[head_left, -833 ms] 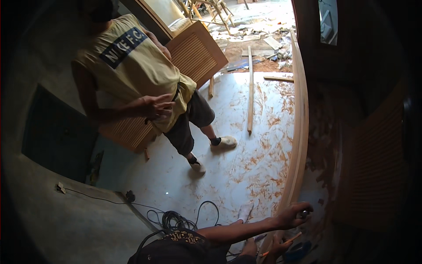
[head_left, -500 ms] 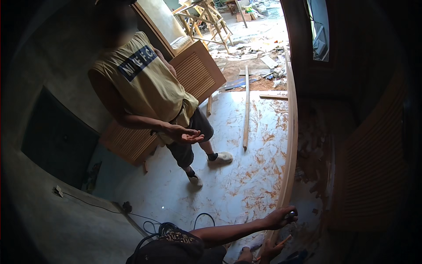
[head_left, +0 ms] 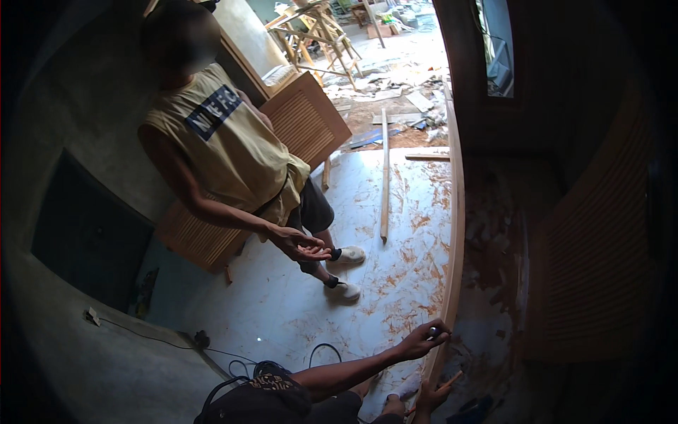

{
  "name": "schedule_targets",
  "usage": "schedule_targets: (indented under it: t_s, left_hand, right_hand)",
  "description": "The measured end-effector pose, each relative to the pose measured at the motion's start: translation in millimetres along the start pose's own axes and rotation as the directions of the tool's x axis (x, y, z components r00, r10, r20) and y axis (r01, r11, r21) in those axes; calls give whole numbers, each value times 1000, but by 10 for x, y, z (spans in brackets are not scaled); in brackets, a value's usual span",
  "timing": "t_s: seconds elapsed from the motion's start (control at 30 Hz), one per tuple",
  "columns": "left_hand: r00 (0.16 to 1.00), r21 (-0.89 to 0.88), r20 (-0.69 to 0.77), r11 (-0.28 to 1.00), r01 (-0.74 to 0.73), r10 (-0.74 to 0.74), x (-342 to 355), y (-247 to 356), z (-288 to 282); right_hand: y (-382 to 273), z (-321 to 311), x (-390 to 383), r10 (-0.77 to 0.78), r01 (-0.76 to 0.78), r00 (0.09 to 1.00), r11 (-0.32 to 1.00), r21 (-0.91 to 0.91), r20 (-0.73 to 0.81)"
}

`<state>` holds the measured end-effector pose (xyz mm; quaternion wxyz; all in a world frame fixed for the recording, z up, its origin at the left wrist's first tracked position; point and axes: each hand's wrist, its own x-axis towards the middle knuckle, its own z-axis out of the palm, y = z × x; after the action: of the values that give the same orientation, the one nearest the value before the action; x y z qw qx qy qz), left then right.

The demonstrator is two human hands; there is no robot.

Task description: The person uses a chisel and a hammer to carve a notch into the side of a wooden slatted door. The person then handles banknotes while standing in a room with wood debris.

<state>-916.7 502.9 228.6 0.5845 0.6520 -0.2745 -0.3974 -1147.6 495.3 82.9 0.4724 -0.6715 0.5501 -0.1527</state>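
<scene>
My left hand [head_left: 422, 339] reaches across from a dark sleeve and is closed around a small object with a shiny, rounded metal end [head_left: 433, 331]; its kind is not clear. It is at the near part of a long wooden board [head_left: 457, 212], which looks bowed in this view. Lower down, my right hand [head_left: 429, 398] grips a thin orange-brown stick that looks like a pencil [head_left: 450, 380], its tip pointing up and right. Across the board to the left stands a co-worker [head_left: 226, 141] in a yellow sleeveless shirt, one hand [head_left: 304, 245] held out, palm up.
Louvred wooden panels [head_left: 304, 119] lean behind the co-worker; another [head_left: 593, 275] stands in shadow at right. A narrow wood strip [head_left: 385, 177] lies on the dirt-smeared white floor. A black cable [head_left: 229, 357] loops near my sleeve. Debris and a wooden trestle [head_left: 321, 39] are outside the doorway.
The co-worker's trailing foot has stepped forward, and the outstretched hand has come lower and slightly right. My left hand has shifted a little left and up. The whole view has moved slightly.
</scene>
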Motion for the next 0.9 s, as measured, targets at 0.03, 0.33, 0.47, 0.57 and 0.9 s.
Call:
schedule_targets:
  t_s: [0.03, 0.33, 0.47, 0.57, 0.9]
  left_hand:
    - [999, 0, 21, 1000, 31, -31, -39, 29, 78]
    - [964, 271, -258, 963, 7, 66, 186, 1218, -5]
    - [919, 393, -371, 919, 25, 133, 932, 1639, -724]
    - [902, 455, -422, 882, 123, 92, 1828, 2218, -1435]
    - [937, -245, -190, 938, 244, -293, 1563, 2484, -1967]
  right_hand:
    - [-115, -22, 0, -33, 34, 999, 999, 21, -11]
    - [-326, -132, -84, 8, -18, 998, 989, -149, -66]
    - [-465, -243, -180, 22, -32, 998, 979, -201, -53]
    - [-771, -195, -269, 36, -44, 998, 979, -201, -42]
    - [-1110, -91, -340, 44, -47, 999, 958, -282, -16]
